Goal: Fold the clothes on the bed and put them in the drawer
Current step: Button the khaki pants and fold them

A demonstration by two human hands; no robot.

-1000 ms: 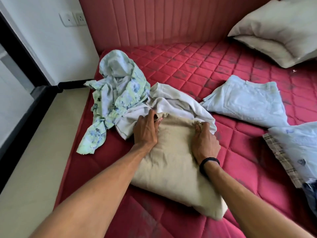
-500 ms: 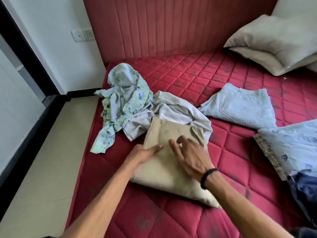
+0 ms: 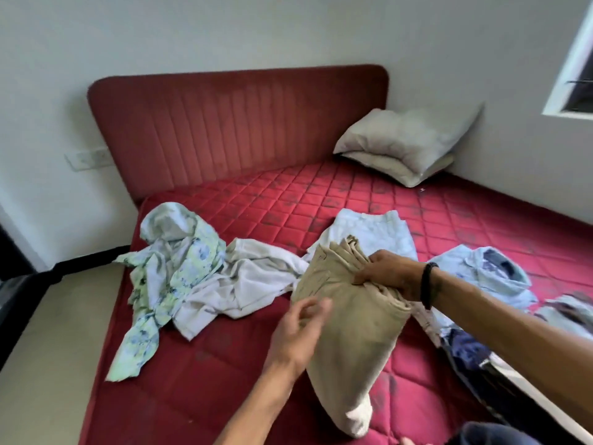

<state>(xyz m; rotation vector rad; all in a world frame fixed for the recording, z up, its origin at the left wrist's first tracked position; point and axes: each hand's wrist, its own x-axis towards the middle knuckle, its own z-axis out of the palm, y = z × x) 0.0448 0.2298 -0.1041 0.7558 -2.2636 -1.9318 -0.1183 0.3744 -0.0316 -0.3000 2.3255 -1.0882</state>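
Folded beige trousers (image 3: 353, 332) hang tilted above the red quilted mattress (image 3: 288, 207), lifted off it. My right hand (image 3: 391, 277) grips their upper folded edge from the right. My left hand (image 3: 301, 329) is at their left side, fingers curled against the cloth; whether it grips is unclear. To the left lie a crumpled green floral garment (image 3: 167, 277) and a crumpled white garment (image 3: 250, 277). Pale blue jeans (image 3: 372, 232) lie behind the trousers. A light blue shirt (image 3: 487, 274) lies at the right.
Two grey pillows (image 3: 404, 146) are stacked at the bed's far right corner against the red headboard (image 3: 237, 123). Dark blue clothing (image 3: 465, 348) lies at the mattress's right edge. The beige floor (image 3: 51, 348) runs along the left side. No drawer is in view.
The beige trousers lay flat on the mattress under both hands; now they are lifted and tilted, held by my right hand. The view has tipped up, showing the whole headboard and wall.
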